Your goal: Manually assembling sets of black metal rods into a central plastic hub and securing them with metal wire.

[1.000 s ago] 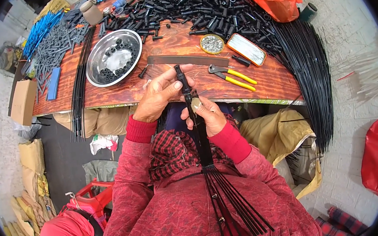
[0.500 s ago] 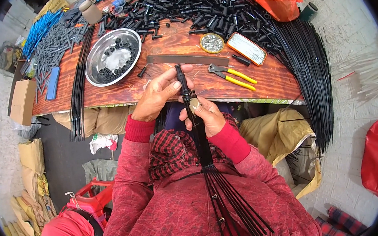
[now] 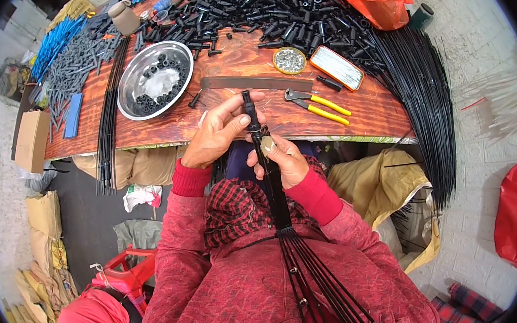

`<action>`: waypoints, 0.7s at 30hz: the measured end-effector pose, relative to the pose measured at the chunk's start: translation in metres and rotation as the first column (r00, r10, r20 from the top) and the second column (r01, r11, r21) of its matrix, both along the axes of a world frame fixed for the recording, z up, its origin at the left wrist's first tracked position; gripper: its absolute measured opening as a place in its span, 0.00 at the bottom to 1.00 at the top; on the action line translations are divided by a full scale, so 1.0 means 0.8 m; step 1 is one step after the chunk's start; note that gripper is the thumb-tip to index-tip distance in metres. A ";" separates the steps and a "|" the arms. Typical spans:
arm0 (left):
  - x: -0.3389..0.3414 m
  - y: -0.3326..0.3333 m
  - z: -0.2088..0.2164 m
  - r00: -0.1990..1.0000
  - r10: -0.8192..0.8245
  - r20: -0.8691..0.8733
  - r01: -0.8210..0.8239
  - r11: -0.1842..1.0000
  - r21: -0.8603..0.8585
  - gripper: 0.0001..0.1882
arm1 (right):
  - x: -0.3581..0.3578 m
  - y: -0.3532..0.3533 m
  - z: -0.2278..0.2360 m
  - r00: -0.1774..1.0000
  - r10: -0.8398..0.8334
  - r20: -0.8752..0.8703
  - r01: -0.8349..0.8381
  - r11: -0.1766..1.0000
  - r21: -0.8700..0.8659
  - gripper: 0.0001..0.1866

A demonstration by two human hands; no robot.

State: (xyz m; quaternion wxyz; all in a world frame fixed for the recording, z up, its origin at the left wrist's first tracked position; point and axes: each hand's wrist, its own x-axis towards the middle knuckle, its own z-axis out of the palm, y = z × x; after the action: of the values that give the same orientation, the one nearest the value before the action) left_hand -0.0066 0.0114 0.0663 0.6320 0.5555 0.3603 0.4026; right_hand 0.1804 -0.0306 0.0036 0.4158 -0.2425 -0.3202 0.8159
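Counter of reddish wood spreads out ahead of both hands. Across its far part, beyond the hands, lies a broad heap of black plastic tubes. Well to the right of the right hand, a thick bundle of black rods droops over the edge. A frame of long black ribs, much like an umbrella's, runs from between the hands down toward the person's body, its rib ends fanned below the right hand. Ahead and left of the left hand sits a steel bowl; a flat brown strip lies just beyond the left fingertips. Yellow-handled pliers rest ahead and right of the right hand.

The left hand pinches a black cylinder at the frame's upper end between thumb and fingers. The right hand is curled around the frame just below, its thumb against a pale round disc; its fingertips are partly hidden.

The frame looks light; its thin ribs are probably springy and prone to splay, so they are best gripped where bunched. The cylinder seems stiff but smooth, perhaps slippery, suiting a firm thumb-and-finger pinch.
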 end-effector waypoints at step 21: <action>-0.007 0.004 -0.004 0.998 -0.052 0.024 0.052 0.998 -0.032 0.24 | -0.002 -0.001 -0.001 1.000 0.024 -0.003 -0.024 1.000 0.004 0.25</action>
State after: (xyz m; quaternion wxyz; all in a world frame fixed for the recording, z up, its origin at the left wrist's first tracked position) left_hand -0.0123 0.0148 0.0633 0.6555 0.5496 0.3447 0.3866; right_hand 0.1790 -0.0317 0.0027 0.4068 -0.2364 -0.3243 0.8206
